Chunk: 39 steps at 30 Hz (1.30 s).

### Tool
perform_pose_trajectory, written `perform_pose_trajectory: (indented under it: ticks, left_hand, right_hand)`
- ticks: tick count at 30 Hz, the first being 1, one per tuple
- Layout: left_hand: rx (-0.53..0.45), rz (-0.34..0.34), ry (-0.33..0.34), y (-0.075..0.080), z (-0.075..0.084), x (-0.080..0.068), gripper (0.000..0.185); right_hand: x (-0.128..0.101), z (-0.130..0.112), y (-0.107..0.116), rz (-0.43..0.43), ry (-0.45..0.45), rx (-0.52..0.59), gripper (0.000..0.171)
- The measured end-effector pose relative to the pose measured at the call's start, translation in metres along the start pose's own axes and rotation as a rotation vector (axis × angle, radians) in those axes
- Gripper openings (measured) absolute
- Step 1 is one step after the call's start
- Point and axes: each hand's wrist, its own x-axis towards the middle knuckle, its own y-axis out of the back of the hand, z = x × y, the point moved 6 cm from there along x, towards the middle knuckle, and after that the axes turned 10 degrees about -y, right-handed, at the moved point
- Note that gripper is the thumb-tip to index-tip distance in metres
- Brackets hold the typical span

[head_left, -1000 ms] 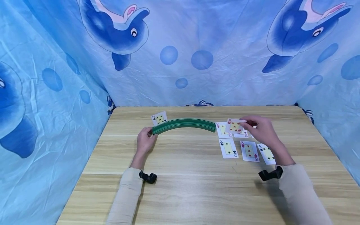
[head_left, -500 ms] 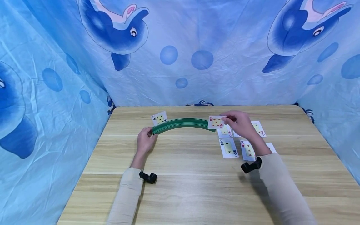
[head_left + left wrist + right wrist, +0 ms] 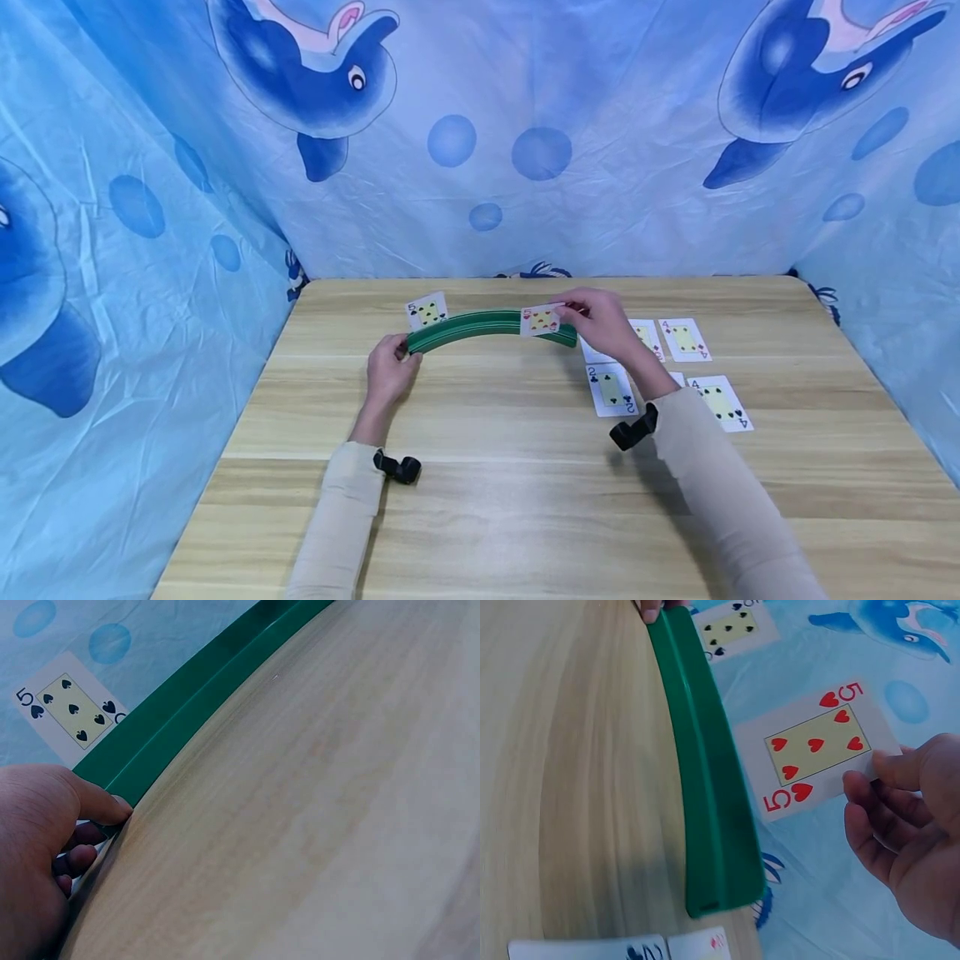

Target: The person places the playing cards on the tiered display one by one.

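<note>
Light wood-grain surface [image 3: 525,500], enclosed on three sides by a blue dolphin-print cloth [image 3: 525,125]. A green curved rack [image 3: 491,327] lies near the far edge, long axis running left–right, arch bowed away from the person. Left hand [image 3: 390,377] at the rack's left end, fingers [image 3: 101,806] curled and pinching that end. Right hand [image 3: 600,323] at the rack's right end, fingers [image 3: 881,769] clamped on a five of hearts [image 3: 542,319], held face toward the person just over the rack, long axis left–right. A five of spades [image 3: 427,311] stands in the rack near its left end. Right of the rack, flat and face up: two of clubs [image 3: 611,389], two fours [image 3: 684,338] and further cards partly hidden by the right forearm. Right wrist view shows the rack's grooved top and the held card clear of it, not yet seated; head view cannot settle that. Left wrist view shows the thumb pressed on the rack's front edge.
</note>
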Motion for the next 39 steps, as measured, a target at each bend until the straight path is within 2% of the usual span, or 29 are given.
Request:
perform_pose_trajectory:
  ticks: [5, 17, 26, 39]
  left_hand:
    - [-0.010, -0.007, -0.001, 0.000, -0.001, 0.000, 0.040]
    - [-0.001, -0.002, -0.013, 0.002, 0.002, 0.001, 0.037]
    - [-0.001, 0.007, -0.017, 0.001, 0.000, 0.001, 0.035]
    - [0.000, 0.014, -0.007, 0.001, 0.001, 0.000, 0.033]
  right_hand:
    - [0.007, -0.004, -0.015, -0.019, -0.034, 0.045, 0.023]
    - [0.026, -0.021, -0.048, -0.044, 0.013, 0.104, 0.023]
    - [0.039, -0.035, -0.076, -0.097, 0.006, 0.115, 0.024]
    - [0.053, -0.049, -0.103, -0.144, 0.019, 0.115, 0.024]
